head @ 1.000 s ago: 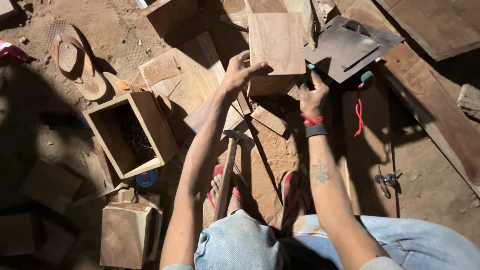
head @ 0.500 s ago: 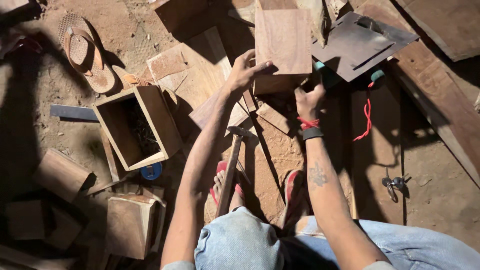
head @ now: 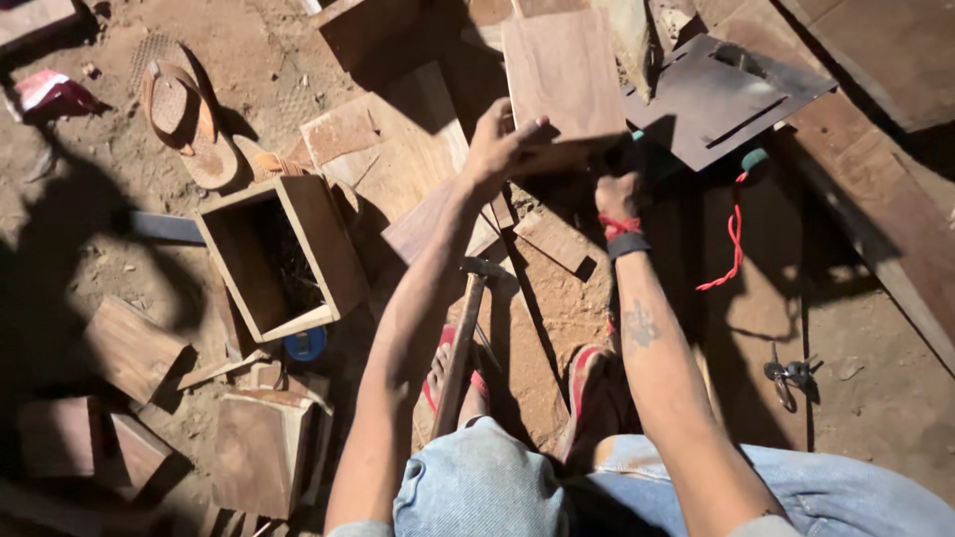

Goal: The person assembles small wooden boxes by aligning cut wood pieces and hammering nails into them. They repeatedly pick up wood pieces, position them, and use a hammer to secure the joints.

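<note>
A dirt-floor woodworking spot — wooden boxes point(head: 279, 257), hammer point(head: 466, 328), offcuts.

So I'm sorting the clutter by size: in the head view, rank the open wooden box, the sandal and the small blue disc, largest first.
1. open wooden box
2. sandal
3. small blue disc, partly hidden under the box's edge, yet clearly smallest.

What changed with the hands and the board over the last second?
Little changed: the left hand keeps its grip on the lower edge of the square wooden board, and the right hand stays at its lower right corner. The view shifted slightly. The hammer and open wooden box lie where they were.
</note>
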